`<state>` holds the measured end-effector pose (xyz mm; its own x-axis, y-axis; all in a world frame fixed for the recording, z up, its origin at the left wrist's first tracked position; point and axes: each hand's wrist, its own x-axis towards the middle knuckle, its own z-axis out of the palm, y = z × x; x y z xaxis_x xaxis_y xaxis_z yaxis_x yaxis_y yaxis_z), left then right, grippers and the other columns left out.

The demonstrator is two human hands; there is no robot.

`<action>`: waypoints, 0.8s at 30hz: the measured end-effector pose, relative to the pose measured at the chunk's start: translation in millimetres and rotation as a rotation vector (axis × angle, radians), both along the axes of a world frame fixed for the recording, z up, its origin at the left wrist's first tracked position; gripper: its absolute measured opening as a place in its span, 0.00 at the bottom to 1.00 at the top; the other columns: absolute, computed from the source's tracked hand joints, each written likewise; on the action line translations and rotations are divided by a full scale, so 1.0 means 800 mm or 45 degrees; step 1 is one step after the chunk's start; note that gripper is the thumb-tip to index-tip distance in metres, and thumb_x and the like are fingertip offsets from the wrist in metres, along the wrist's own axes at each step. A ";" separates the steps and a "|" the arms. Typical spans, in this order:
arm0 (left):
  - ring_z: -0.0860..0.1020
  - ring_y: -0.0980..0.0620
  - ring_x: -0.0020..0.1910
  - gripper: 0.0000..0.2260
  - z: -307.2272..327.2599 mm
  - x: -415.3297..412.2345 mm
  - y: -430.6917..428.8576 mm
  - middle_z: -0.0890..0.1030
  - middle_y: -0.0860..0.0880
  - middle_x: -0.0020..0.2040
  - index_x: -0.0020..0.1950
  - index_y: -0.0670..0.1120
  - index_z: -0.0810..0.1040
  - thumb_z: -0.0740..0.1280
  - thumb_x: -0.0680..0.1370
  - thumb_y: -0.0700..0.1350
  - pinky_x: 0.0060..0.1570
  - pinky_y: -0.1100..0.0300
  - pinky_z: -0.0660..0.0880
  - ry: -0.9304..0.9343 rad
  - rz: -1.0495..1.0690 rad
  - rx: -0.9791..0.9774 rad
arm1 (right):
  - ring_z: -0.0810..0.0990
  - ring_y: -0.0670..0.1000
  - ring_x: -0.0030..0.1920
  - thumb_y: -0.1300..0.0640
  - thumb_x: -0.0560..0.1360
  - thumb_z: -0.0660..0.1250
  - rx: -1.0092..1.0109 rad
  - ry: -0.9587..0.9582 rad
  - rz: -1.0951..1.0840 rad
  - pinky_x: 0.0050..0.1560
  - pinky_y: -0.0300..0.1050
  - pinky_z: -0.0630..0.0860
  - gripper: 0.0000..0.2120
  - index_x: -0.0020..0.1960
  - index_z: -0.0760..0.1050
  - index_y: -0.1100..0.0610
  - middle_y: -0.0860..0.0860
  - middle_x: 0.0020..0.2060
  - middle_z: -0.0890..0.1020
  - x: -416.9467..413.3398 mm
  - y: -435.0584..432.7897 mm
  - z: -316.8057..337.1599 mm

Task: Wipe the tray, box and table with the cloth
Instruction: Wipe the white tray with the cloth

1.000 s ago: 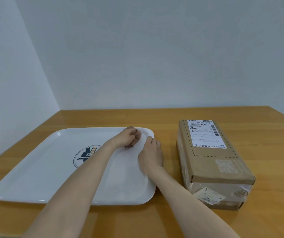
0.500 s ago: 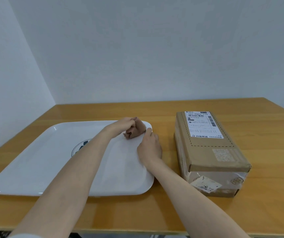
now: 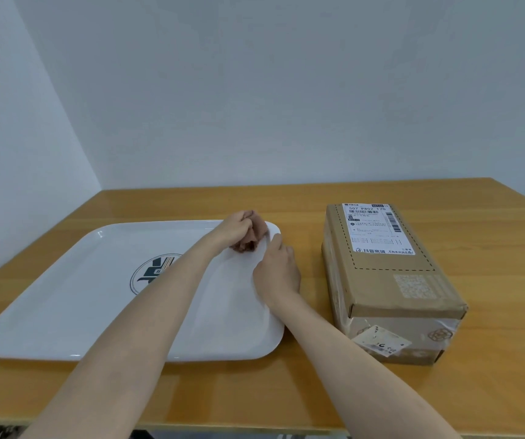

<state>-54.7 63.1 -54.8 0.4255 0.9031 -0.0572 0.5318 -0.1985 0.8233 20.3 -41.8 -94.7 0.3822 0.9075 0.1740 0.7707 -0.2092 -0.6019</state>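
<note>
A large white tray (image 3: pixel 64 296) with a dark round logo lies on the left of the wooden table (image 3: pixel 492 248). My left hand (image 3: pixel 234 228) grips a bunched brownish cloth (image 3: pixel 253 237) and presses it on the tray's far right corner. My right hand (image 3: pixel 278 274) holds the tray's right rim, thumb on top, just in front of the cloth. A brown cardboard box (image 3: pixel 391 280) with a white shipping label lies flat on the table to the right of the tray, apart from both hands.
Pale walls stand behind the table and along its left side. The table's front edge runs along the bottom of the view. Bare wood shows between tray and box, behind them, and right of the box.
My left hand has shifted slightly toward the tray's far right corner, and more of the cloth shows under it. My right hand stays at the tray's rim. The view has tilted up a little.
</note>
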 end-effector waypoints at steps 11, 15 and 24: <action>0.65 0.51 0.24 0.13 0.003 -0.043 -0.031 0.68 0.45 0.29 0.35 0.46 0.70 0.51 0.74 0.36 0.26 0.62 0.63 0.142 -0.097 -0.096 | 0.73 0.57 0.57 0.59 0.80 0.53 0.057 0.023 -0.029 0.43 0.47 0.69 0.21 0.71 0.54 0.63 0.58 0.58 0.75 -0.001 0.000 -0.004; 0.65 0.50 0.24 0.11 0.005 -0.057 -0.061 0.69 0.46 0.25 0.39 0.43 0.72 0.51 0.74 0.35 0.24 0.63 0.65 0.180 -0.148 -0.109 | 0.76 0.60 0.53 0.58 0.80 0.53 0.013 0.052 -0.050 0.40 0.47 0.68 0.17 0.66 0.60 0.63 0.59 0.56 0.76 0.006 0.001 -0.010; 0.65 0.51 0.24 0.19 0.018 -0.089 -0.146 0.68 0.47 0.27 0.31 0.50 0.71 0.51 0.75 0.32 0.24 0.61 0.62 0.203 -0.353 -0.150 | 0.77 0.60 0.51 0.59 0.79 0.50 -0.004 0.059 -0.070 0.39 0.47 0.69 0.15 0.62 0.62 0.65 0.60 0.54 0.78 0.006 0.004 -0.008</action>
<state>-125.5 -53.6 -40.6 0.6311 0.7376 -0.2401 0.5948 -0.2615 0.7601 25.4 -38.3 -100.8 0.4394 0.8853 0.1525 0.7293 -0.2524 -0.6360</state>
